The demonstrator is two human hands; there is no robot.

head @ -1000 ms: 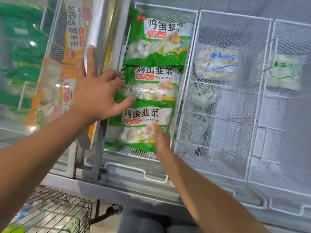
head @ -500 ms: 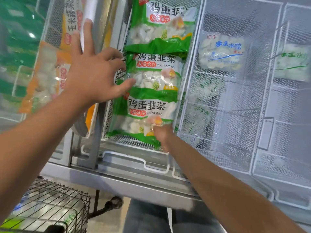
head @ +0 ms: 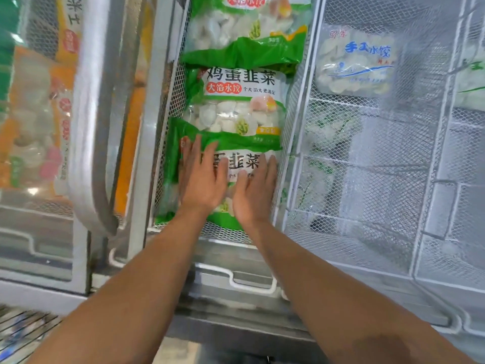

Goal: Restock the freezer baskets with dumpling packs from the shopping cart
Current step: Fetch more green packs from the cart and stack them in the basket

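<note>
Head view looks down into an open chest freezer, where a white mesh basket (head: 170, 106) holds three green dumpling packs overlapping in a row. Taking that basket as the landmark: the nearest pack (head: 244, 164) lies at its near end, the middle pack (head: 236, 106) overlaps it from behind, and the far pack (head: 244, 30) runs out of the top of the frame. The left hand (head: 202, 179) lies flat on the nearest pack, fingers (head: 195, 151) straight and spread, gripping nothing. The right hand (head: 253, 190) lies flat beside it on the same pack, fingers straight, its outer edge next to the basket's right wall; it too holds nothing. The two hands nearly touch. Right of the basket, another mesh basket (head: 367, 232) holds a pale pack with blue lettering (head: 357, 64) at its far end. Left of the basket, past the raised lid frame (head: 89, 127), orange packs (head: 39, 114) show, blurred. A wire shopping cart (head: 23, 334) shows at the lower left corner.
</note>
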